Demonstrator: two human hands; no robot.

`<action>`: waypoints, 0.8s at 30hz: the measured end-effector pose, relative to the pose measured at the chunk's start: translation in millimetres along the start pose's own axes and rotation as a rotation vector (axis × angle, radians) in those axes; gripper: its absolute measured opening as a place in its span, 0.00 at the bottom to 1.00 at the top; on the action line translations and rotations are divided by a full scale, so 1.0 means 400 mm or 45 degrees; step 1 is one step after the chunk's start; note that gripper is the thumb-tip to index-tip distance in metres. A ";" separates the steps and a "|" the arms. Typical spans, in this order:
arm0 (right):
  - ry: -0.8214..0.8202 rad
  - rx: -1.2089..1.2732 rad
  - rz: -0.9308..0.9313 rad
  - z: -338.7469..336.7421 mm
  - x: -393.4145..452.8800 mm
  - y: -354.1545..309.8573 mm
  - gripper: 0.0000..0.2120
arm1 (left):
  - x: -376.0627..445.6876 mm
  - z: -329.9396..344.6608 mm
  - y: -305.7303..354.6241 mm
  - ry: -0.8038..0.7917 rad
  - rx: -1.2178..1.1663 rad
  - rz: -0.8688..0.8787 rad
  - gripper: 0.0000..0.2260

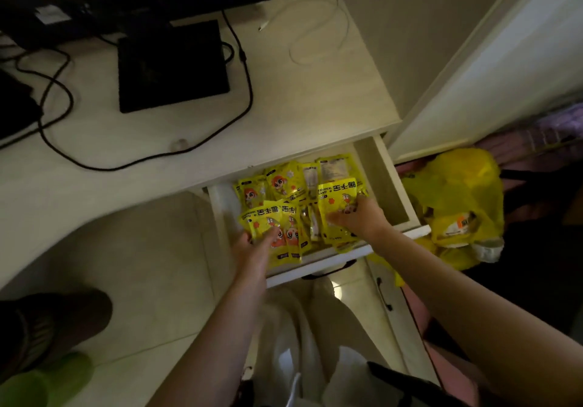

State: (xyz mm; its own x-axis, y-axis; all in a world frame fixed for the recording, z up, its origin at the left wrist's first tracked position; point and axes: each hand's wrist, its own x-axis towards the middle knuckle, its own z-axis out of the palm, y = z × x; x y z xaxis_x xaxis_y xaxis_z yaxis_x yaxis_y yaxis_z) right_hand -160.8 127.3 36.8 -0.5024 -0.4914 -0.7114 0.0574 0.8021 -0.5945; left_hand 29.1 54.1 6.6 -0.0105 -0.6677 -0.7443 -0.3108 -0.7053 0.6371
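Note:
An open white drawer (394, 186) under the desk holds several yellow hand-warmer packets (284, 182) with a cartoon figure on them. My left hand (252, 245) reaches into the drawer's near left corner and holds a yellow packet (262, 219) there, thumb on its face. My right hand (356, 214) grips another yellow packet (336, 197) standing at the right of the pile, fingers curled over its front. Both forearms stretch in from the bottom of the view.
A white desk (299, 107) carries a black monitor base (172, 66), black cables (56, 116) and a white cable (318, 28). A yellow plastic bag (457, 192) sits on the floor right of the drawer. A dark shoe (47, 321) lies at the lower left.

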 end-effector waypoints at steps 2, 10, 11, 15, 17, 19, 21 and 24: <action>-0.034 -0.065 -0.004 0.011 0.034 -0.011 0.11 | 0.018 0.006 0.014 0.026 0.001 -0.032 0.33; -0.168 -0.246 0.075 0.137 0.167 -0.014 0.21 | 0.149 0.015 0.032 0.086 0.022 -0.087 0.13; -0.188 -0.266 0.091 0.153 0.181 -0.010 0.22 | 0.166 0.018 0.029 0.081 0.031 -0.107 0.10; -0.211 -0.321 0.129 0.207 0.237 0.022 0.21 | 0.217 0.033 0.008 0.037 0.074 -0.188 0.13; -0.193 -0.371 0.122 0.228 0.260 0.037 0.20 | 0.230 0.041 -0.009 0.005 0.131 -0.213 0.16; -0.192 -0.419 0.113 0.242 0.274 0.046 0.20 | 0.240 0.044 -0.029 -0.016 0.182 -0.218 0.14; -0.192 -0.482 0.120 0.248 0.282 0.057 0.19 | 0.242 0.042 -0.040 -0.016 0.212 -0.215 0.13; -0.174 -0.477 0.141 0.238 0.283 0.075 0.17 | 0.244 0.028 -0.049 -0.013 0.279 -0.180 0.15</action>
State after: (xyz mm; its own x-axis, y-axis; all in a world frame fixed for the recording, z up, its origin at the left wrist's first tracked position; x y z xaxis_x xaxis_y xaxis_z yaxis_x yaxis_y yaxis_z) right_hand -133.8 63.5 -97.3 -0.3901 -0.4154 -0.8217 -0.2264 0.9083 -0.3517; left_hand 23.5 5.5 -80.8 0.0384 -0.5626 -0.8258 -0.5083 -0.7225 0.4686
